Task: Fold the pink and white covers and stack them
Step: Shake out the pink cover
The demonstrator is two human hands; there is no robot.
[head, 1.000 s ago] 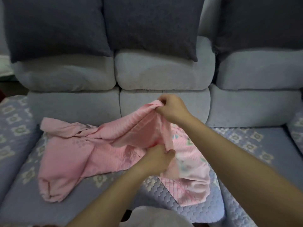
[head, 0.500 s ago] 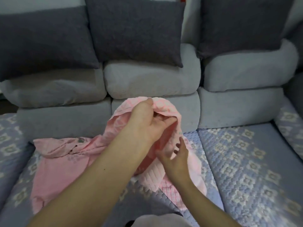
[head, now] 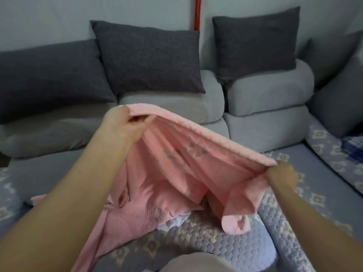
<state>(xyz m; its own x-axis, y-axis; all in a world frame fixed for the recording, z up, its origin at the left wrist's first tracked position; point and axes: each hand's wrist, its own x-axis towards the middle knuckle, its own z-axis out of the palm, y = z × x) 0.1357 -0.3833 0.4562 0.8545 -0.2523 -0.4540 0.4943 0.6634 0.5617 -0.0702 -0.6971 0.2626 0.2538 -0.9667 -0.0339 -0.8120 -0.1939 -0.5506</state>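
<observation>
Pink cover (head: 176, 173): centre, over sofa seat (head: 294, 169), top hem stretched ten to three o'clock, seemingly to find corners. Left hand (head: 123, 124): pinching hem at ten. Right hand (head: 282, 176): gripping hem at three. White cover: not identifiable.

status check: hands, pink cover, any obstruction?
Left hand and right hand each grip the pink cover's top edge, stretched between them. Rest unfolded, draped on the sofa seat. No obstruction visible.
</observation>
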